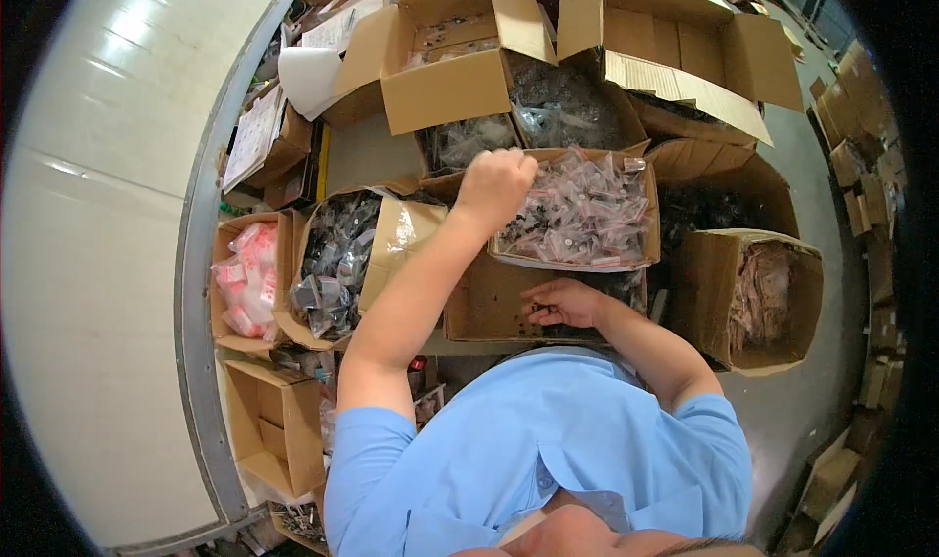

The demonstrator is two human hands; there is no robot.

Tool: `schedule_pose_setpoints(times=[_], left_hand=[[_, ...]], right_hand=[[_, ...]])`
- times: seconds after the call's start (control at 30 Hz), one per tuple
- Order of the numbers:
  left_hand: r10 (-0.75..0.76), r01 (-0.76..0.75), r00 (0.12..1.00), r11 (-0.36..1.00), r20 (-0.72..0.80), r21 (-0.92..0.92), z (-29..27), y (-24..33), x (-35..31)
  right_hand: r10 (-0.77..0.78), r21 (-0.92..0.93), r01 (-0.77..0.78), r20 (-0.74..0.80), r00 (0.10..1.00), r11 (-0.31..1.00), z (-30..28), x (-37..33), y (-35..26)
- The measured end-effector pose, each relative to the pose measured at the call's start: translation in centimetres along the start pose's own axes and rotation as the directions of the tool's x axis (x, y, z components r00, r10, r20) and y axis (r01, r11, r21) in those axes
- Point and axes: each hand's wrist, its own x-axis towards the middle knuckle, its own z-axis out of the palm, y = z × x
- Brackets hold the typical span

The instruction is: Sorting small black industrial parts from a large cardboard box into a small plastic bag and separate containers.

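My left hand (497, 189) is closed, knuckles up, at the left rim of a shallow carton (577, 262) filled with small clear zip bags (592, 210). Whatever its fingers pinch is hidden. Small black pieces lie among the bags on that carton's left side. Lower down, my right hand (569, 303) reaches from the right into a low cardboard box (484, 298) close to my body. Its fingers are half curled, with small black parts (536, 308) at the fingertips. A few more dark specks dot the bottom of this box.
To the left stand a box of pink-and-white bags (249, 273) and a box of dark bagged parts (337, 254). Large open cartons (445, 88) line the far side. A carton with brown paper (724, 298) stands at the right. Papers (256, 136) lie by the metal-edged wall.
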Motion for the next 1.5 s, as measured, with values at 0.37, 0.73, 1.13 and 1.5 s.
schedule_pose_setpoints(times=[0.37, 0.73, 1.13, 1.5], left_hand=[[-0.008, 0.011, 1.0, 0.991, 0.025, -0.132, 0.3, -0.8, -1.0], [-0.477, 0.464, 0.802, 0.117, 0.36, -0.878, -3.2, 0.6, -9.4], [-0.628, 0.484, 0.593, -0.221, 0.503, -0.847, -1.2, 5.0, -19.1], [-0.545, 0.687, 0.621, 0.031, 0.563, -0.726, 0.8, 8.0, -18.0]], right_hand=[[0.055, 0.188, -0.082, 0.144, 0.988, 0.979, 0.6, -0.8, -0.3], [-0.027, 0.147, 0.002, 0.171, 0.985, 0.989, 1.4, -1.6, -0.8], [-0.091, 0.107, 0.071, 0.19, 0.978, 0.992, 1.3, -1.8, -1.2], [-0.204, 0.396, 0.082, 0.276, 0.939, 0.914, 4.1, -3.1, -2.6]])
